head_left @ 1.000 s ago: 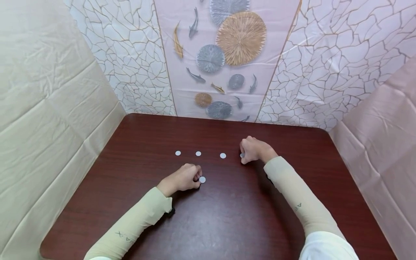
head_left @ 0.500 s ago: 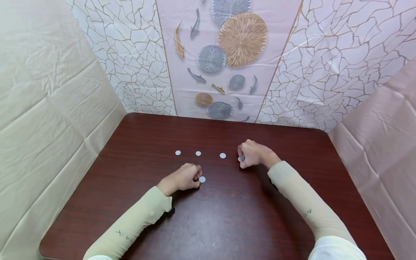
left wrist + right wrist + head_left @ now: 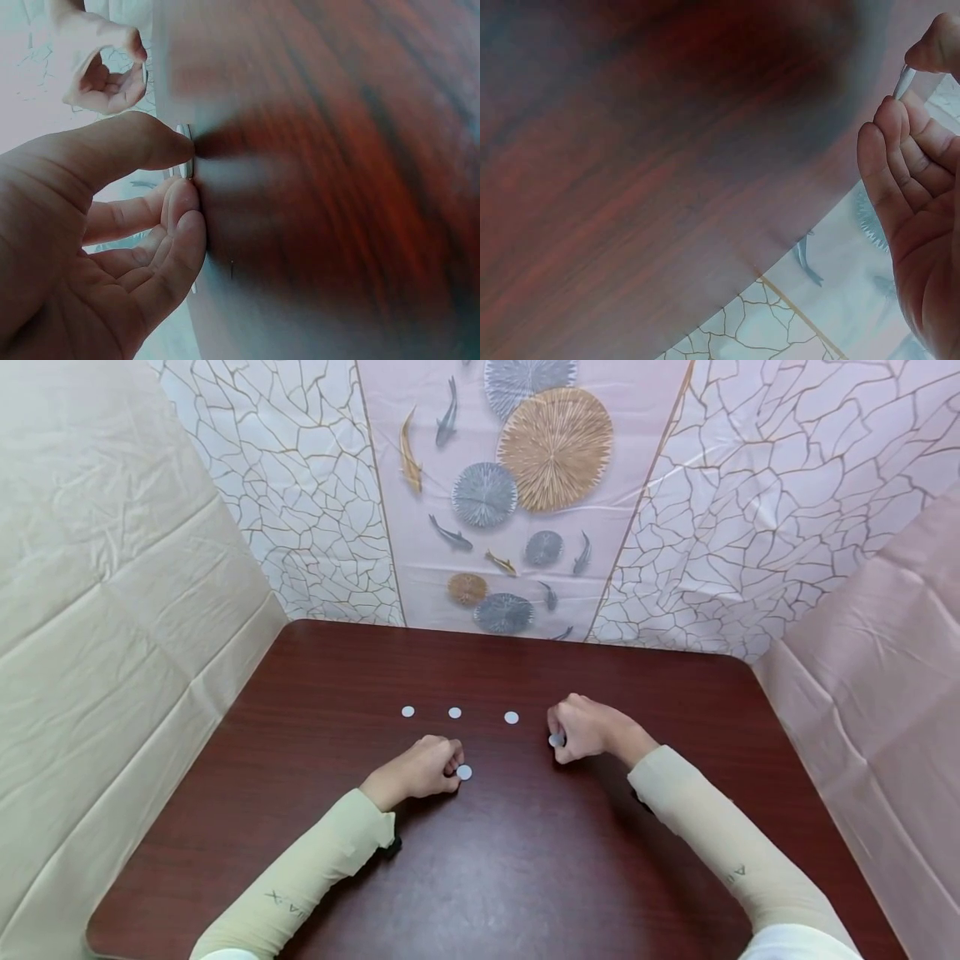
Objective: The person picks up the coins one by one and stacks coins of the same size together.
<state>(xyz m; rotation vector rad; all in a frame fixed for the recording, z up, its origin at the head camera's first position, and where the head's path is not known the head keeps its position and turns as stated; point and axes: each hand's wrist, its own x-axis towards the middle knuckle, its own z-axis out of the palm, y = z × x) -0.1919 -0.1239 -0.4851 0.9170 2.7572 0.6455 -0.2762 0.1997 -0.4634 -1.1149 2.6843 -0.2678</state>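
Small round white discs are on the dark wooden table (image 3: 315,827). My left hand (image 3: 422,768) is low over the tabletop and pinches one white disc (image 3: 464,772) between thumb and fingertips. In the left wrist view, that disc (image 3: 185,150) lies flat, close to the wood. To the right, my right hand (image 3: 592,727) pinches another disc (image 3: 556,740) by its edges. The right wrist view shows this disc (image 3: 904,81) edge-on between thumb and fingertips, raised above the surface. Both palms face inward, partly hidden in the head view.
Three more white discs form a row across the table: a left one (image 3: 408,712), a middle one (image 3: 455,713) and a right one (image 3: 512,717). Patterned cloth (image 3: 322,510) hangs behind the table, with plain cloth (image 3: 97,635) along the sides.
My right hand has drawn its disc back toward me, away from the right end of the row. The left hand and the three discs in the row have stayed put.
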